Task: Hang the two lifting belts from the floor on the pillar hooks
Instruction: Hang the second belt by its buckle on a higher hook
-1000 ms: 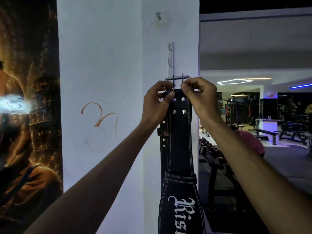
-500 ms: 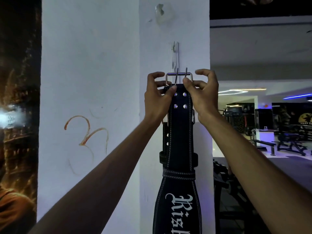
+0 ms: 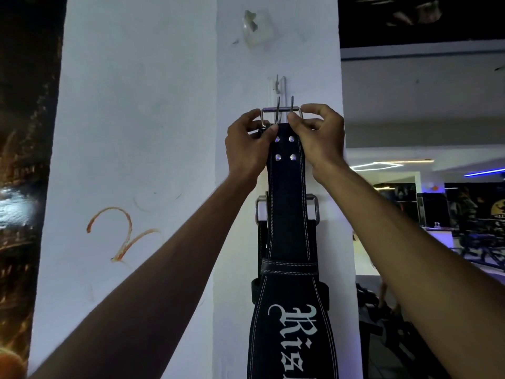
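A black lifting belt with white stitching and white lettering hangs straight down against the white pillar. My left hand and my right hand pinch its top end on either side of the steel buckle, whose two prongs point up. A small metal hook sits on the pillar just above the buckle, apart from it. Behind the held belt, a second belt's buckle and black strap hang lower on the pillar.
An orange scribble marks the pillar's left face. A dark poster covers the wall at left. A clear patch is stuck high on the pillar. Gym benches and machines stand at right.
Both hands have raised the belt's buckle up the pillar, closer to the hook. The second belt's buckle has come into view behind it.
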Demonstrator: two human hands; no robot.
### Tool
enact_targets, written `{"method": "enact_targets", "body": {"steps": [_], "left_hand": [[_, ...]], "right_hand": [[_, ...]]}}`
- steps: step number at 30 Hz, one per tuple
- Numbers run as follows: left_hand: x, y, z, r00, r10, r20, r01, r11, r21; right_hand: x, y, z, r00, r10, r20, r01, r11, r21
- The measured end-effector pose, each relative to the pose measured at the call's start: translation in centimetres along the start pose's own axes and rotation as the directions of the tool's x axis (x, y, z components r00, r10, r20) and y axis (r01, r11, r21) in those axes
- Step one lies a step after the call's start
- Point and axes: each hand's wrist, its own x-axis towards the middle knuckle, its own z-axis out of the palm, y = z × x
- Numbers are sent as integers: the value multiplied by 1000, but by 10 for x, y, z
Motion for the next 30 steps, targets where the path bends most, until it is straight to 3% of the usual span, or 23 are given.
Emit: {"method": "enact_targets", "body": {"steps": [8, 18, 30], "left_hand": [[12, -8, 7, 999, -27, -28, 28, 999, 42], [5, -20, -4, 993, -97, 74, 100, 994, -48], [15, -9, 6, 978, -204, -47, 205, 979, 20]], "right_hand": [[13, 10, 6, 999, 25, -24, -25, 1000, -1], [1, 15, 0, 998, 63, 9, -63, 998, 32], [4, 9, 3, 992, 122, -28, -123, 992, -32]]}}
